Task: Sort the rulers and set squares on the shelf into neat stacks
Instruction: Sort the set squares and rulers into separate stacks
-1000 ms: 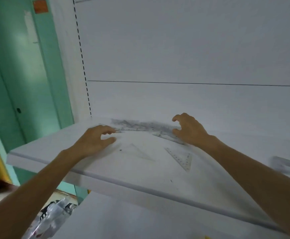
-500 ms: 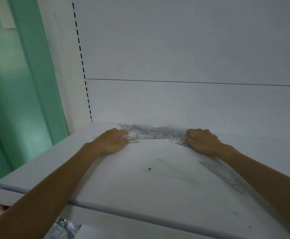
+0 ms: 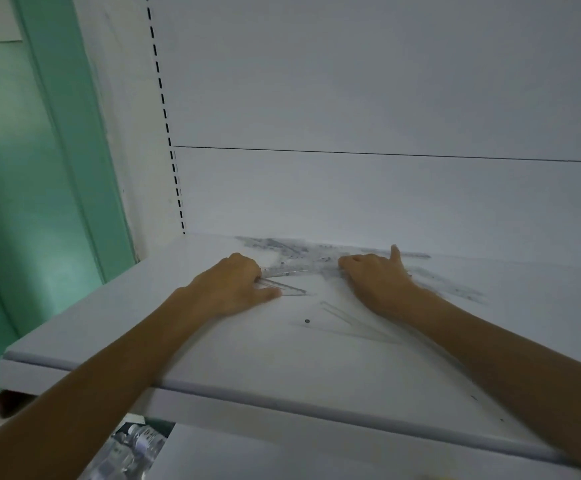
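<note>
Fingers [image 3: 251, 269] of left hand [image 3: 233, 289] curled, pinching clear set square [image 3: 291, 289] against thumb on white shelf [image 3: 213, 355], right hand [image 3: 375, 280] fingers curled over blurred rulers [image 3: 299, 258], thumb raised.

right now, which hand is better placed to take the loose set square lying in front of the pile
Right, probably. The loose set square lies just beside the right hand and its wrist, while the left hand is busy pinching a smaller square.
</note>
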Action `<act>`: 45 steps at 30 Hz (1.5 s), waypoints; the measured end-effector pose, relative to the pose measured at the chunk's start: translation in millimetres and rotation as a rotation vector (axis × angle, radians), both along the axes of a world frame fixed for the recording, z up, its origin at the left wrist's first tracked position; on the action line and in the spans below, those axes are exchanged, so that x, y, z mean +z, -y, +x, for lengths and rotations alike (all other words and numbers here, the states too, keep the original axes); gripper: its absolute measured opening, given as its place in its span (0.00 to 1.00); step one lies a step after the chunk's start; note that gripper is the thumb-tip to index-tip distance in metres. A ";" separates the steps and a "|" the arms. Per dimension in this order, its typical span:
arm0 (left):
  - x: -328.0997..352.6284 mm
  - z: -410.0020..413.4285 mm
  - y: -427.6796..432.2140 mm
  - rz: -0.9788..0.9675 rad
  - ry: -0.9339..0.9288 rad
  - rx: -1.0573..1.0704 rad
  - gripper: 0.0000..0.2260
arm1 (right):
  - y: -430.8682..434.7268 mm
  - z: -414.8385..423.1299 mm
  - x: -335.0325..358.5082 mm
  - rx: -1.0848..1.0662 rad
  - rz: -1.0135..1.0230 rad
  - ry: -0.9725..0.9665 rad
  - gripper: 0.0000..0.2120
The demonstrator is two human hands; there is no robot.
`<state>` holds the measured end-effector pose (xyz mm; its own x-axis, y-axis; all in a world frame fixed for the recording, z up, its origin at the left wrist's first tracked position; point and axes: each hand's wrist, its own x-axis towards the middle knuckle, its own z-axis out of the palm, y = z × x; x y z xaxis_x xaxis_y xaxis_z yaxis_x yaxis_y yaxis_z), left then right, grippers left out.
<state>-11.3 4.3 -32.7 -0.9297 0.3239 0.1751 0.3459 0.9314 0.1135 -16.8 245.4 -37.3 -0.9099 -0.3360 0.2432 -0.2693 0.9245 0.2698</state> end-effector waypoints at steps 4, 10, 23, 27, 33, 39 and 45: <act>2.2 18.9 9.4 0.025 0.058 -0.126 0.22 | 3.1 8.0 3.3 0.063 0.189 -0.129 0.10; -0.9 37.7 -0.8 -0.398 -0.226 -0.178 0.18 | 1.5 18.3 6.7 0.062 0.157 -0.215 0.06; 5.2 33.9 -24.9 -0.170 -0.258 -0.060 0.11 | -35.3 51.8 18.8 0.011 -0.291 -0.154 0.15; 19.2 36.0 -63.9 0.049 -0.270 -0.074 0.11 | -76.0 63.4 19.9 -0.073 -0.438 -0.160 0.16; 24.0 39.3 -163.7 0.149 -0.057 -0.229 0.14 | -158.9 94.2 13.7 -0.262 -0.460 -0.248 0.18; 22.0 53.2 -281.6 0.252 0.053 -0.504 0.17 | -269.2 144.3 15.8 -0.402 -0.466 -0.277 0.18; 24.0 98.8 -413.1 0.282 -0.052 -0.618 0.13 | -400.4 203.2 11.9 -0.459 -0.465 -0.223 0.16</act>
<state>87.5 417.4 -8.7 -0.5765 0.7282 0.3706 0.8166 0.4980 0.2918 186.3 645.8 -25.4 -0.8467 0.2558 0.4666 0.1928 0.9648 -0.1790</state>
